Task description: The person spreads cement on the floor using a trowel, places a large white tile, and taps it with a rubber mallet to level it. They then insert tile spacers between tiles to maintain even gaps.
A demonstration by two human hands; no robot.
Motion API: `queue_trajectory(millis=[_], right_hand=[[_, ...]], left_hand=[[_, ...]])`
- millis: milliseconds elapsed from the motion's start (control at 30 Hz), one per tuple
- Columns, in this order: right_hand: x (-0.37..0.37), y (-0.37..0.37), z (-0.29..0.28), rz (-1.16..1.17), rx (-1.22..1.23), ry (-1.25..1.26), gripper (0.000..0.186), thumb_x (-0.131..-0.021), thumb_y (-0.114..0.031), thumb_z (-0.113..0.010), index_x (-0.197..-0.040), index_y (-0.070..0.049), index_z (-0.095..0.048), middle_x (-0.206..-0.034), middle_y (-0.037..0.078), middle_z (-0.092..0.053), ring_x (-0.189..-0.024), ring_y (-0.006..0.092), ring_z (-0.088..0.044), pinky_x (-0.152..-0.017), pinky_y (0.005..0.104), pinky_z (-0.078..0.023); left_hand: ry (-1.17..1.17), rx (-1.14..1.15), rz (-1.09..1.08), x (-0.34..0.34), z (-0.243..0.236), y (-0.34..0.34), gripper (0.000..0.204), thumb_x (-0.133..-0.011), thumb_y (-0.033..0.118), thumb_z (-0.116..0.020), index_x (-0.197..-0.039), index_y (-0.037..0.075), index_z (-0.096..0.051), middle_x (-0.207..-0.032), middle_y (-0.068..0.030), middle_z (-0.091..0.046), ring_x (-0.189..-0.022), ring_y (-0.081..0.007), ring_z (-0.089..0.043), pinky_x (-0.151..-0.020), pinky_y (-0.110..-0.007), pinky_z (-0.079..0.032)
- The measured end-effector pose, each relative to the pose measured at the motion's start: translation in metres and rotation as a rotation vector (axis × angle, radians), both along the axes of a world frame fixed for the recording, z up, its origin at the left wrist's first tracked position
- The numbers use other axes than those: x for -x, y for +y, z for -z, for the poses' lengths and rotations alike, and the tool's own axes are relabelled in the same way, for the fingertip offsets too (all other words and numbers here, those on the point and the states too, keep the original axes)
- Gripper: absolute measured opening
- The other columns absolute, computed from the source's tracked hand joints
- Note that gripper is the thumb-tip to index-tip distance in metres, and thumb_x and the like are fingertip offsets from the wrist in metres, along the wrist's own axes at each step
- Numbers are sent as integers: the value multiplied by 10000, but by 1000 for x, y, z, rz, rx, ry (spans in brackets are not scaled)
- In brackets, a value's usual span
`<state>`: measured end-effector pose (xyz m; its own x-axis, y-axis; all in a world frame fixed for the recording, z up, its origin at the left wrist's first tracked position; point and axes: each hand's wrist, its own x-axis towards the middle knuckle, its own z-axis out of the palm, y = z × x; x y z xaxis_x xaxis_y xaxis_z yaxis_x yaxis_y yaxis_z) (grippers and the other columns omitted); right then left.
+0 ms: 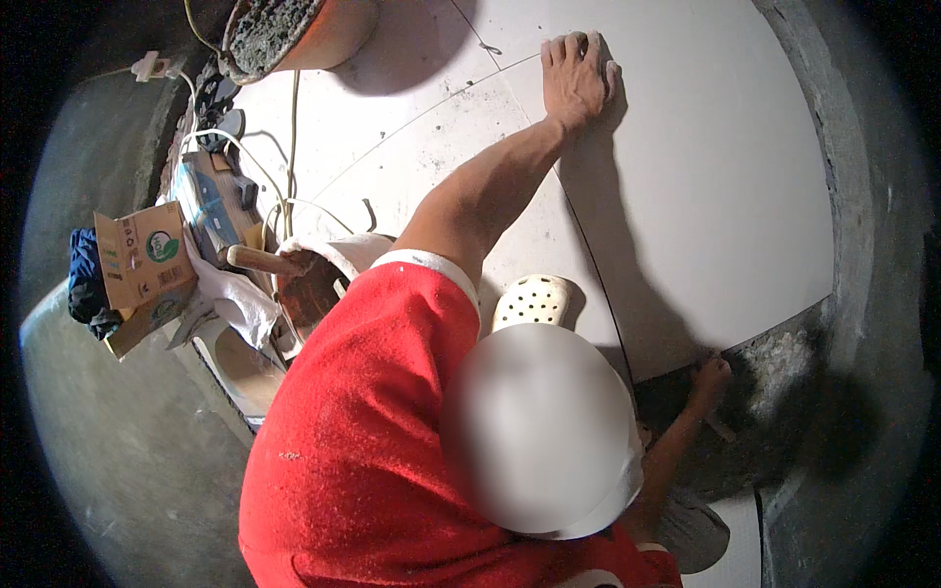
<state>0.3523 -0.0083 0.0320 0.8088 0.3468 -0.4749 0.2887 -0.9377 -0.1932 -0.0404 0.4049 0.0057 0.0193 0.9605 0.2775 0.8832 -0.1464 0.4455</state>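
Observation:
Neither my left hand nor my right hand shows. Directly below is another person in a red shirt [343,421] and a white cap [539,431], crouched over a large pale floor tile [725,196]. That person's left hand [576,83] presses on the tile near its far left corner, fingers over the joint. Their right hand [711,377] is closed at the tile's near edge, beside rough grey mortar [779,367]. A short pale stick-like thing [720,428] shows below that hand; whether it is held is unclear. A cream clog [530,301] rests on the neighbouring tile.
An orange bucket [338,39] of wet mortar stands far left. Cables [293,147] trail across the tiles from a white socket [149,67]. Left of the person are an open cardboard box [147,255], cloths and a wooden-handled tool [263,260]. A grey wall [877,245] bounds the right.

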Motion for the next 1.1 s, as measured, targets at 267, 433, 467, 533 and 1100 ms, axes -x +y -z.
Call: queue_trajectory(millis=[267, 433, 467, 533, 1100], right_hand=[[-38, 3, 17, -143, 38, -35, 652, -1013, -543, -583, -1110, 98, -654, -899, 198, -705, -727, 284, -688, -637, 418, -566], [-39, 2, 29, 23, -32, 42, 741, -986, -633, -566, -1091, 95, -658, -910, 208, -691, -746, 310, -674, -667, 444, -546], [-38, 2, 28, 49, -29, 69, 755, -978, -647, -566, -1090, 95, -659, -925, 212, -692, -762, 325, -670, -681, 459, -543], [-39, 3, 23, 62, -49, 125, 742, -976, -634, -581, -1111, 91, -658, -954, 211, -692, -782, 330, -652, -706, 468, -536], [1, 6, -40, 39, -361, 465, 488, -959, -477, -669, -947, 11, -677, -824, 137, -682, -689, 232, -650, -644, 388, -530]], left_hand=[[-37, 21, 67, -1, -3, 7, 632, -1003, 392, -468, -1513, 21, -428, -1572, -176, -393, -1526, -390, -244, -1273, -567, -123], [46, 16, 47, -2, 6, 14, 638, -1026, 417, -429, -1541, 43, -415, -1621, -140, -374, -1542, -377, -235, -1275, -577, -104], [55, 3, 44, -3, 7, 16, 637, -1026, 416, -429, -1543, 44, -413, -1624, -139, -371, -1541, -378, -240, -1274, -581, -102], [64, 13, 60, -6, 7, 19, 635, -1038, 420, -413, -1539, 30, -412, -1646, -151, -338, -1547, -383, -232, -1271, -592, -102], [289, -42, 242, 40, 61, 56, 622, -1057, 454, -421, -1540, 61, -419, -1620, -181, -385, -1527, -407, -279, -1241, -610, -190]])
